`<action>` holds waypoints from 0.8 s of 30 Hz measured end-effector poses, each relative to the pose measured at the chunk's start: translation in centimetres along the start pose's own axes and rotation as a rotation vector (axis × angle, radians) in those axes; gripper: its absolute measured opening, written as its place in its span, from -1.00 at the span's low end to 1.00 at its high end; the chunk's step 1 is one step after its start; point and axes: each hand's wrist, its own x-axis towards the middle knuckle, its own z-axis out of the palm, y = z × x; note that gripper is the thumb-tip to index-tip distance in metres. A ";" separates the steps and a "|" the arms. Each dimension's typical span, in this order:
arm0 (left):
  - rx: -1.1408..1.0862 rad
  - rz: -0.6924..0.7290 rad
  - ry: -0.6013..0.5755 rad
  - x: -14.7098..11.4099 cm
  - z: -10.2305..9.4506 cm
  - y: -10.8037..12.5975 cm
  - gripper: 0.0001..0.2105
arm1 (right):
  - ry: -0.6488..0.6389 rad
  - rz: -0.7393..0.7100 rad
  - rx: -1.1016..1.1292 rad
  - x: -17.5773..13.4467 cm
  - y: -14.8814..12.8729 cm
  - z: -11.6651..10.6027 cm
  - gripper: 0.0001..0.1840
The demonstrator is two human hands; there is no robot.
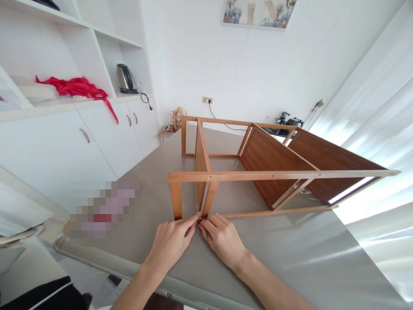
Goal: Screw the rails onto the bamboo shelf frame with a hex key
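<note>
On the grey table [290, 258], left hand [172, 241] and right hand [222, 239], fingers pinched together at wooden shelf frame [274, 174] bottom rail

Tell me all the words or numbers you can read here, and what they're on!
None: no word, label, brand or number can be read in this picture.
The brown wooden shelf frame lying on the grey table shows bare wood only.
The silver electric kettle shows no readable mark.
The framed flower picture on the white wall has no lettering.
A pixelated patch hides whatever lies there.
</note>
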 end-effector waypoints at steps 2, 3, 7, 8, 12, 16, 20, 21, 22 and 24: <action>-0.009 0.023 0.038 -0.1 0.4 -0.2 -0.66 | 0.004 0.014 0.016 0.0 0.0 0.1 -0.74; -0.015 0.035 0.063 -0.1 0.6 -0.3 -0.67 | 0.002 0.024 0.030 0.0 0.1 0.1 -0.75; -0.038 0.067 0.162 -0.3 1.2 -0.6 -0.68 | -0.008 0.054 0.082 0.0 0.0 0.2 -0.77; -0.039 0.072 0.175 -0.3 1.3 -0.6 -0.68 | -0.006 0.058 0.085 0.0 0.0 0.2 -0.77; -0.030 0.071 0.181 -0.4 1.2 -0.5 -0.69 | -0.001 0.069 0.074 -0.1 -0.1 0.1 -0.77; -0.011 0.053 0.153 -0.4 1.1 -0.3 -0.69 | -0.013 0.061 0.046 -0.1 -0.2 0.1 -0.77; -0.016 0.040 0.111 -0.3 0.9 -0.2 -0.66 | -0.041 0.042 0.055 0.0 -0.2 0.2 -0.75; -0.022 0.039 0.100 -0.3 0.9 -0.1 -0.65 | -0.048 0.039 0.063 0.0 -0.2 0.2 -0.75; -0.028 0.038 0.090 -0.2 0.8 -0.1 -0.64 | -0.052 0.039 0.070 0.0 -0.2 0.1 -0.75; -0.039 0.033 0.073 -0.1 0.6 0.0 -0.63 | -0.055 0.048 0.077 0.0 -0.1 0.1 -0.75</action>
